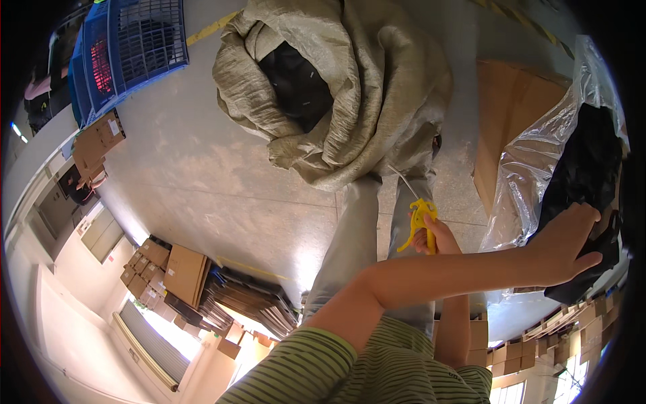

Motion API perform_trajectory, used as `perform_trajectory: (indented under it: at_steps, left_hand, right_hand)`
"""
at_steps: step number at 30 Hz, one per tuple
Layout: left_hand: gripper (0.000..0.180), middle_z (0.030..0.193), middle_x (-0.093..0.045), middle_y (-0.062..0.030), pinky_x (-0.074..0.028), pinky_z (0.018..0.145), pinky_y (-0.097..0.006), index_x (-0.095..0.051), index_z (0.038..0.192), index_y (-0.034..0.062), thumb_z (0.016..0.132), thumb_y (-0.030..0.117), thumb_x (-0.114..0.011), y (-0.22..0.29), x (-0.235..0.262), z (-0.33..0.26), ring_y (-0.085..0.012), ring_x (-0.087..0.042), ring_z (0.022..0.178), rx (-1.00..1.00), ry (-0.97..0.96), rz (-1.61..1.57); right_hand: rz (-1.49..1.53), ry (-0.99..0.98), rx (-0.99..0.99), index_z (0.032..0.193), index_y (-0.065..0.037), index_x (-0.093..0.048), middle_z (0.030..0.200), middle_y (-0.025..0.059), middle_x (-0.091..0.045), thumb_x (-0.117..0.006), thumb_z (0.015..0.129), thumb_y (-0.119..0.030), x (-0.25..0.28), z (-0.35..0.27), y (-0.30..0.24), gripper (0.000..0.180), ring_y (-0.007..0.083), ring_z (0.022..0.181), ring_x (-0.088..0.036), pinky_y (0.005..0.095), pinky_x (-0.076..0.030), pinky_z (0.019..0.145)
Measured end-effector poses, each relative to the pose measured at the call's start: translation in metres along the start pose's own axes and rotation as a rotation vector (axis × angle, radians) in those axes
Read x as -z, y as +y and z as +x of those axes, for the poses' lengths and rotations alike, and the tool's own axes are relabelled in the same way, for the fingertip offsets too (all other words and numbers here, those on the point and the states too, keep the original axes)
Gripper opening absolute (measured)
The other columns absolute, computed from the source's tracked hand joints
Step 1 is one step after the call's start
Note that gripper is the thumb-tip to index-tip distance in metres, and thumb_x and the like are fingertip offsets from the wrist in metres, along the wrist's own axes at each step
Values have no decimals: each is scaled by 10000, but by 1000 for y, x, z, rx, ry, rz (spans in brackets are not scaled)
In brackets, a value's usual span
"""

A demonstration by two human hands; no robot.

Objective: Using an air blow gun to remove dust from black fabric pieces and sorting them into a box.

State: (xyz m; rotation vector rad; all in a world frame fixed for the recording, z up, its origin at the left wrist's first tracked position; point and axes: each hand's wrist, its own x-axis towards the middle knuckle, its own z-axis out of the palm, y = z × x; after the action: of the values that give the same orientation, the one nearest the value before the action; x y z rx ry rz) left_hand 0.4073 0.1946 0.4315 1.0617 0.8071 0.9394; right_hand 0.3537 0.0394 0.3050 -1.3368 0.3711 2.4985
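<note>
My right hand [431, 237] is closed around a yellow air blow gun [422, 214], whose thin metal nozzle points up and left toward a large woven sack. The sack [377, 101], beige and crumpled, stands in front of my legs with its rim rolled down. Black pieces [296, 87] show inside its mouth. My left arm crosses over the right one, and my left hand [572, 239] reaches far right to a black, soft-looking item [582, 168]. Thumb and fingers are apart there, partly against the black material; some fingertips are hidden. Clear plastic sheeting [521, 182] surrounds the black item.
A flat brown cardboard piece [515, 114] lies beside the plastic. Blue mesh crates [148, 40] stand at the far left, near a cardboard box [97, 141]. Stacked cartons [151, 266] and dark flat stacks [249, 299] line the lower left. More cartons [518, 353] show at lower right.
</note>
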Motion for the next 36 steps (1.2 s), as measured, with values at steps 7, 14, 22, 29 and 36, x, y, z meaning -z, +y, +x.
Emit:
perform_trajectory:
  at_steps: [7, 14, 22, 29, 36]
  left_hand:
    - [125, 790, -553, -53, -439, 655, -274, -509, 941, 11, 856, 102, -515, -160, 305, -38, -157, -548, 721, 376, 859, -54]
    - [893, 1222, -480, -145, -387, 901, -458, -407, 1259, 40, 605, 562, -719, -339, 552, -153, -287, -489, 1069, 1362, 1433, -62]
    - [771, 1306, -449, -111, -318, 1013, -471, -419, 1286, 58, 720, 537, -630, -392, 571, -145, -298, -447, 1170, 1095, 958, -671]
    - [520, 1181, -518, -124, -436, 941, -388, -456, 1212, 24, 742, 65, -675, -348, 550, -164, -287, -548, 1035, 598, 1357, -390]
    - [651, 1153, -529, -100, -423, 909, -319, -442, 1214, 2, 631, -49, -727, -182, 487, -142, -239, -524, 1043, 449, 987, -174]
  right_hand:
    - [-136, 248, 10, 1062, 22, -557, 611, 93, -605, -432, 898, -487, 0, 17, -6, 549, 88, 465, -539, 175, -338, 393]
    - [25, 219, -77, 1088, 123, -493, 592, 108, -590, -413, 910, -461, -10, 93, 9, 616, 115, 433, -515, 199, -343, 383]
    - [65, 168, -130, 1092, 90, -500, 655, 129, -609, -435, 893, -467, 3, 104, -7, 595, 142, 442, -478, 233, -368, 415]
    - [126, 137, -68, 1060, 25, -508, 877, 177, -617, -485, 873, -444, -34, 95, -13, 506, 210, 700, -602, 435, -494, 801]
    - [-455, 431, 163, 959, -15, -505, 691, 50, -562, -439, 919, -411, -64, 90, -31, 403, 130, 609, -570, 266, -480, 644]
